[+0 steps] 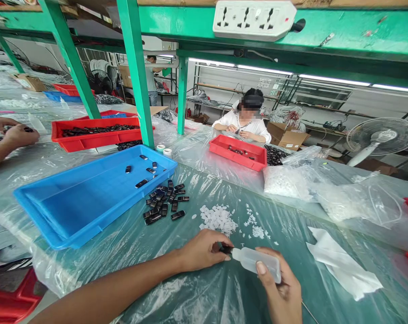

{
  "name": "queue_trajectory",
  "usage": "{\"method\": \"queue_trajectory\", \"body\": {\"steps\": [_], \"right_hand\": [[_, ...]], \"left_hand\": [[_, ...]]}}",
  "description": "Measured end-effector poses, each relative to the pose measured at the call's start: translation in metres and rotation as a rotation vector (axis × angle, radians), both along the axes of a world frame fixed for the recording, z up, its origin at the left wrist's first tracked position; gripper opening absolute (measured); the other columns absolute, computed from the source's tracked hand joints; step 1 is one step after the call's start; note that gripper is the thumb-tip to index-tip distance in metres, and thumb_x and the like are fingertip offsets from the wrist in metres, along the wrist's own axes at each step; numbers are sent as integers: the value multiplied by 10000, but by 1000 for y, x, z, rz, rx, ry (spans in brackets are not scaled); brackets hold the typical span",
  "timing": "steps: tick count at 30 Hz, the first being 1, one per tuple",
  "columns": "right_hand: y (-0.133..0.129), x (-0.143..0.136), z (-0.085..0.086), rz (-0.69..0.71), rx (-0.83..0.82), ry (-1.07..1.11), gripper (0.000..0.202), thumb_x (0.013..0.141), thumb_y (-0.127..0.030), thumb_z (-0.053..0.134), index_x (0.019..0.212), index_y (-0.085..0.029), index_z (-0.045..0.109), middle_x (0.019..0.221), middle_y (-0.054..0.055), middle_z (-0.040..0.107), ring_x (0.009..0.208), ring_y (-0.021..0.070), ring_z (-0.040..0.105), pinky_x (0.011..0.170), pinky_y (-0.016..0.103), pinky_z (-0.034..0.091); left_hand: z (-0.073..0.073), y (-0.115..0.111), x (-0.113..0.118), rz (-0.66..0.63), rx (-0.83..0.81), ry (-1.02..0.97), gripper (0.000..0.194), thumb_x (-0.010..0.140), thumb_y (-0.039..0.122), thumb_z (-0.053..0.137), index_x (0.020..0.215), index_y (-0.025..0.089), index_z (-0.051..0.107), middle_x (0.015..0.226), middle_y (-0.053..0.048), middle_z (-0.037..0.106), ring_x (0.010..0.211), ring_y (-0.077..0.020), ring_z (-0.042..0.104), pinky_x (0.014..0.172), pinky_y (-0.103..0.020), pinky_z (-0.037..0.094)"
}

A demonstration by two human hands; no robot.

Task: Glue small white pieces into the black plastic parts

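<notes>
Black part: a small black piece point(225, 248) sits pinched at the left hand's fingertips, low in the middle of the table, and the bottle's tip is right up against it.
Left hand: the left hand point(204, 249) has fingers closed on that black piece, forearm stretching in from the lower left.
Squeeze bottle: a small translucent plastic bottle point(256, 262) lies almost level, nozzle pointing left.
Right hand: the right hand point(281, 292) is wrapped around the bottle's rear end, thumb on top, clamped on it.
White bits: a loose heap of white plastic bits point(219, 219) lies just beyond the hands, with a thinner scatter to its right.
Black pile: a cluster of black pieces point(163, 200) rests on the table beside the tray's near corner.
Blue tray: the blue tray point(72, 207) stands to the left, a few black pieces lying at its far end.
Cloth: a white cloth point(342, 263) lies flat on the right.
Bags: a clear bag of white bits point(285, 180) slumps further back.
Table: clear plastic sheeting point(197, 292) covers the green surface.
Others: a person in white point(244, 123) works behind a red tray point(241, 153); another person's hands point(16, 132) show at far left.
</notes>
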State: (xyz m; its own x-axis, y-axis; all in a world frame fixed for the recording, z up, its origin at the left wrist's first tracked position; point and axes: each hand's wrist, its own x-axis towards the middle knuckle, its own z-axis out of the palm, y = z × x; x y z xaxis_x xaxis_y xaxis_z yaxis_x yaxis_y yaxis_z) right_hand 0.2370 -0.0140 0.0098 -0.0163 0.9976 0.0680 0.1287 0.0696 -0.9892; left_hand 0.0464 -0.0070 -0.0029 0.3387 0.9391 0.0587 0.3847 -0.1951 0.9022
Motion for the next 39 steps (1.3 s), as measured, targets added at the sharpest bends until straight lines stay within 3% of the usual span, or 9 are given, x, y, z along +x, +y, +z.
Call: {"method": "queue_trajectory", "body": {"steps": [9, 17, 26, 31, 39], "right_hand": [[3, 2, -2, -27, 56, -40, 397, 740, -555, 616, 891, -191, 564, 872, 28, 549, 758, 166, 473, 609, 215, 368], [1, 1, 0, -46, 12, -21, 446, 726, -584, 622, 927, -191, 557, 861, 23, 536, 741, 160, 471, 614, 217, 372], [9, 8, -7, -44, -57, 104, 479, 757, -602, 591, 976, -180, 537, 693, -6, 492, 588, 124, 387, 569, 232, 321], [4, 3, -2, -54, -65, 57, 491, 736, -618, 596, 957, -183, 540, 767, 2, 502, 652, 140, 437, 603, 229, 356], [-1, 0, -3, -27, 73, -6, 401, 752, -531, 620, 948, -191, 541, 886, 10, 530, 755, 149, 482, 648, 212, 369]], "left_hand": [[-1, -1, -1, -4, 3, -6, 251, 805, 309, 614, 1034, 207, 635, 955, -46, 622, 755, -142, 576, 611, -191, 428], [-3, -1, 0, 13, -18, -21, 241, 794, 313, 625, 1012, 212, 633, 936, -30, 625, 734, -133, 579, 587, -186, 415], [1, -2, 1, 34, -96, -110, 263, 789, 320, 624, 1025, 205, 618, 973, -35, 614, 755, -138, 577, 616, -201, 434], [1, -2, 2, 25, -68, -106, 257, 791, 329, 624, 1019, 211, 621, 990, -25, 610, 753, -127, 573, 611, -191, 433], [0, -1, 1, 32, 7, -18, 220, 784, 317, 635, 979, 214, 628, 929, -3, 610, 685, -92, 539, 559, -162, 400]]}}
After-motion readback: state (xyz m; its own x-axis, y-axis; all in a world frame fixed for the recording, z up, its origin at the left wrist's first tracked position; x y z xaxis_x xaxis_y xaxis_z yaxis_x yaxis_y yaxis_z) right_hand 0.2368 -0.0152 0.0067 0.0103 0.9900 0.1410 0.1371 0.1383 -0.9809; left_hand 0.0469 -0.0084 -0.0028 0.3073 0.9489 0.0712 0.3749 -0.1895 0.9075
